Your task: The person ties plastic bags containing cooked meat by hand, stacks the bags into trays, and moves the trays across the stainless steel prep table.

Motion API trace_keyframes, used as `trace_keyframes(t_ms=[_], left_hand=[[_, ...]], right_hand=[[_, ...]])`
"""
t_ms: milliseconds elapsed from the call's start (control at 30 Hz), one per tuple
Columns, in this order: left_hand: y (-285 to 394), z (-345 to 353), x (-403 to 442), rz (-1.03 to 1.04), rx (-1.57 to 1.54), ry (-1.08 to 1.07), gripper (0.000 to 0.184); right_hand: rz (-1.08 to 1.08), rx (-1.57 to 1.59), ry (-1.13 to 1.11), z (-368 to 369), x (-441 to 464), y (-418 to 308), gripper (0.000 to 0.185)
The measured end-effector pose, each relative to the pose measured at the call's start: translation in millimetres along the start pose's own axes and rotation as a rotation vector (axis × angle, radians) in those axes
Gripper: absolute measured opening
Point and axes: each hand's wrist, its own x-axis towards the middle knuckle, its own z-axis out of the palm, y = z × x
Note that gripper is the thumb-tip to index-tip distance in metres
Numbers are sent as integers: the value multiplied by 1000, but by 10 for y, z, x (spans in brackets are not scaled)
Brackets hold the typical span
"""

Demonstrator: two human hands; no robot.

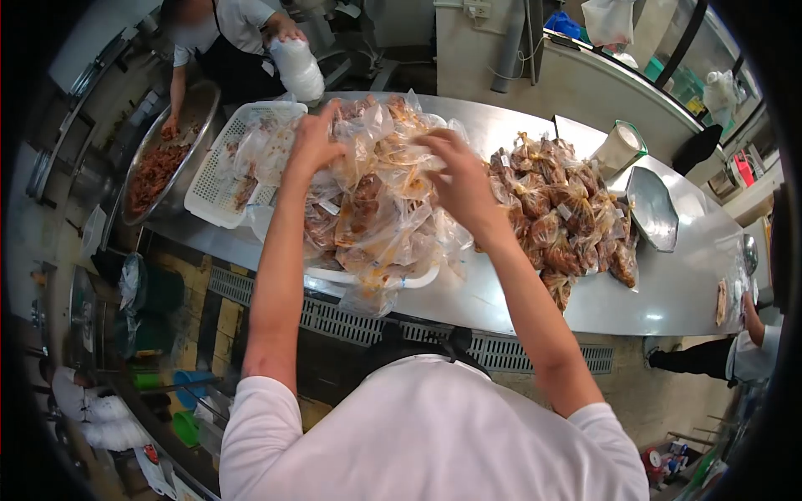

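A heap of clear plastic bags (368, 196), smeared orange-brown with meat in some, fills a white basket (418, 280) in front of me. My left hand (316, 149) is at the heap's left side, thumb and fingers apart, against the plastic. On the other side my right hand (459, 175) hovers by the bags with its fingers spread, slightly blurred. To its right, several tied bags of brown meat (568, 209) lie piled on the steel table (476, 292). Whether either palm touches plastic is hidden.
At left are a white perforated basket (213, 188) with soiled plastic and a large metal bowl (134, 213) of meat pieces. A co-worker (230, 42) reaches into that bowl, holding a white plastic bundle (296, 71). A metal tray (653, 209) and container (620, 146) stand right. Another person (756, 342) is far right.
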Motion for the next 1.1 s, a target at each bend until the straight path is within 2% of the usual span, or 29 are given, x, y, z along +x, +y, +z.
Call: trace_keyframes(t_ms=[33,100,133,167,233,267,300,333,367,400,433,500,567,600,667,700,733,767,800,833,867,900,1000,1067,1100], left_hand=[[-53,22,60,158,20,-87,30],[110,-119,191,175,3,-127,23],[254,-237,313,195,-15,-172,17],[426,-407,417,91,-225,-182,16],[704,-809,579,46,-356,-223,19],[773,-879,552,37,-354,-223,19],[861,-932,516,156,-429,-48,26],[936,-966,458,279,-499,129,34],[986,-991,253,338,-184,278,51],[909,-919,112,342,-180,279,51],[730,-755,-6,400,-5,332,44],[442,-670,-74,450,156,382,38],[171,-823,69,-161,-327,-82,30],[251,-901,119,-156,-327,-83,30],[625,-1140,147,72,-596,52,17],[962,-1125,70,112,-738,7,8],[1107,-970,-32,115,-739,6,8],[1189,-782,-137,24,-886,-187,7],[1207,-711,-191,-15,-962,-290,7],[1226,-641,-243,-62,-1029,-392,7],[1218,-622,-234,5,-947,-393,8],[1231,-605,-207,70,-868,-390,9],[1418,-602,-174,140,-961,-307,6],[1520,-507,-197,140,-1031,-347,5],[1579,-499,-233,108,-1026,-204,4]], right_hand=[[-60,-73,-89,113,200,-157,60],[-265,-128,16,423,600,-115,58],[-270,-131,27,507,810,-72,58],[-345,-51,113,593,964,-20,53],[-410,39,185,661,1211,24,49],[-278,111,116,619,1376,-33,39],[-151,182,51,563,1498,-125,30],[-220,268,152,510,1563,-217,14],[-196,271,140,435,1605,-296,14],[-168,272,131,357,1627,-326,17],[-169,271,141,276,1646,-328,17],[-144,291,162,137,1594,-298,14],[-108,240,184,-104,1472,-354,14],[-63,190,209,-219,1424,-367,13],[-57,188,239,-292,1344,-355,14],[-28,315,169,-308,1295,-413,15],[-2,443,102,-329,1244,-495,16],[31,431,63,-338,1139,-612,19],[63,391,-19,-358,1052,-655,21],[-26,504,10,-333,952,-579,23],[-120,612,45,-287,847,-454,26],[-121,602,55,-238,705,-340,26],[-144,733,219,74,167,-105,41],[-158,477,-55,255,-89,-25,44],[-155,472,-48,293,-89,9,44]])
